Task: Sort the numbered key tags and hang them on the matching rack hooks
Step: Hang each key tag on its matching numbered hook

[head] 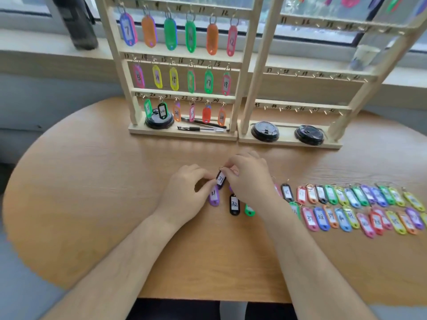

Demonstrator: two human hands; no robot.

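Observation:
Both hands meet at the middle of the wooden table (pixel 92 192). My right hand (pixel 250 176) pinches the ring end of a dark tag (pixel 221 179) whose number reads about 31. My left hand (pixel 187 189) pinches the same tag's lower end. Beneath them lie a purple tag 31 (pixel 214 197), a black tag 32 (pixel 234 205) and a green tag (pixel 249 210), partly hidden. The left rack (pixel 182 56) carries tags on hooks 7 to 24. The right rack (pixel 307 107) has bare hooks numbered from about 31 to 48.
Two rows of several coloured tags (pixel 360 209) lie along the table's right side. Black cup lids (pixel 265 131) (pixel 309 134) (pixel 159 121) and two pens (pixel 201 128) sit on the rack bases. A dark bottle (pixel 77 21) stands on the windowsill.

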